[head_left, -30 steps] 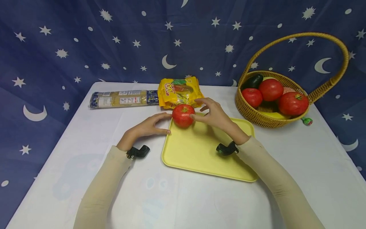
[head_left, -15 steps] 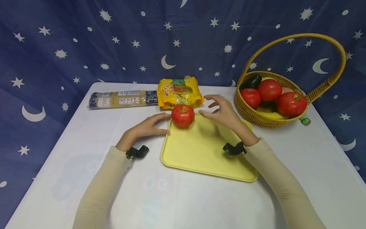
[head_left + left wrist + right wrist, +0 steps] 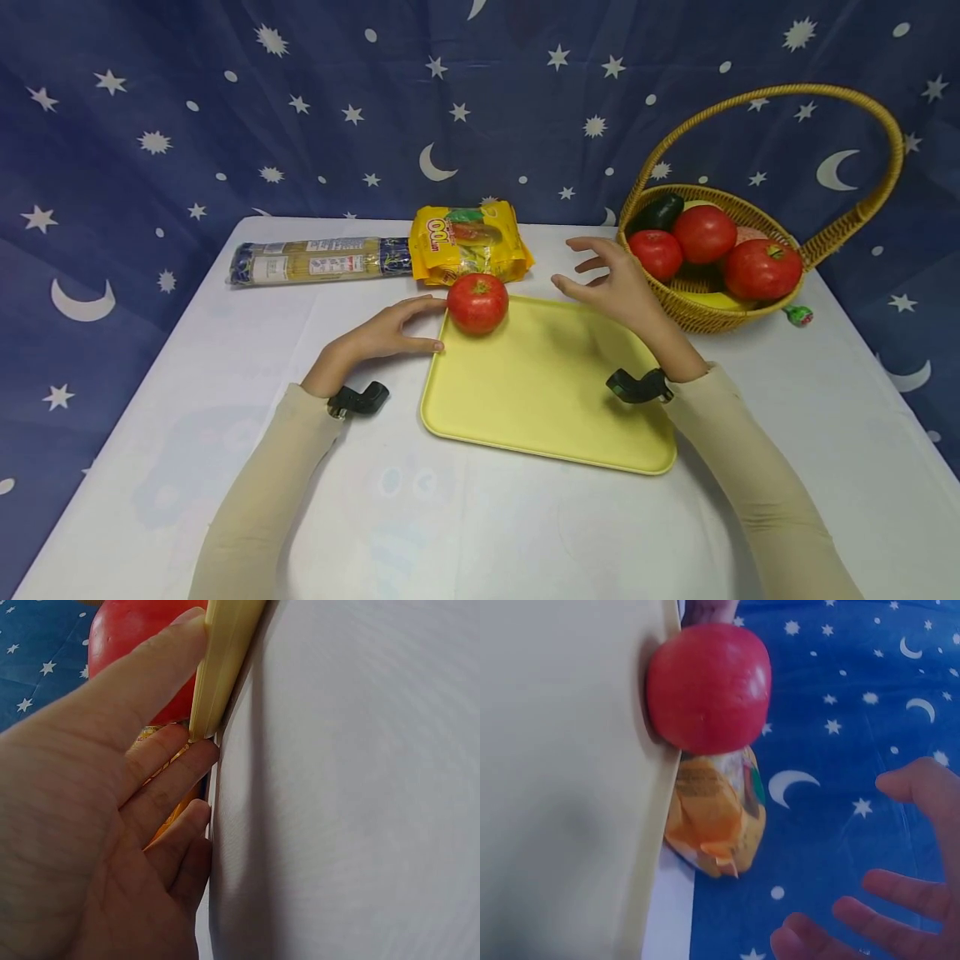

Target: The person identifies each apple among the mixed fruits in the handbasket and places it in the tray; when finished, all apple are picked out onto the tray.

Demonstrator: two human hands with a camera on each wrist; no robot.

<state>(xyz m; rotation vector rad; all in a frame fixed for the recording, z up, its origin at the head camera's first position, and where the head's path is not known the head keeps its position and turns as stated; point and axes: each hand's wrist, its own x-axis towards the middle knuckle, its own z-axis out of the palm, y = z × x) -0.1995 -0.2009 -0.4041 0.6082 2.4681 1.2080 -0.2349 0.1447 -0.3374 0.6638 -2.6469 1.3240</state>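
A round red fruit [image 3: 477,304] with a yellowish-green top sits in the far left corner of a yellow tray [image 3: 547,400]. My left hand [image 3: 380,333] lies beside that corner, its thumb at the tray's left rim and its fingers loosely extended. In the left wrist view, the thumb [image 3: 161,664] overlaps the rim in front of the fruit. My right hand [image 3: 617,283] is above the tray's far right part, fingers loosely bent and holding nothing. The right wrist view shows the fruit [image 3: 709,688] well apart from the right fingers [image 3: 889,922].
Behind the fruit lies a yellow snack bag [image 3: 471,244], with a long pack of spaghetti [image 3: 322,260] to its left. A wicker basket [image 3: 701,315] of toy-like produce stands right of the tray, its tall handle [image 3: 780,90] rising high. A starry blue cloth [image 3: 300,142] hangs behind.
My right hand has drawn away from the red fruit, moving right toward the basket. The fruit stays in the tray's corner, and my left hand keeps its place.
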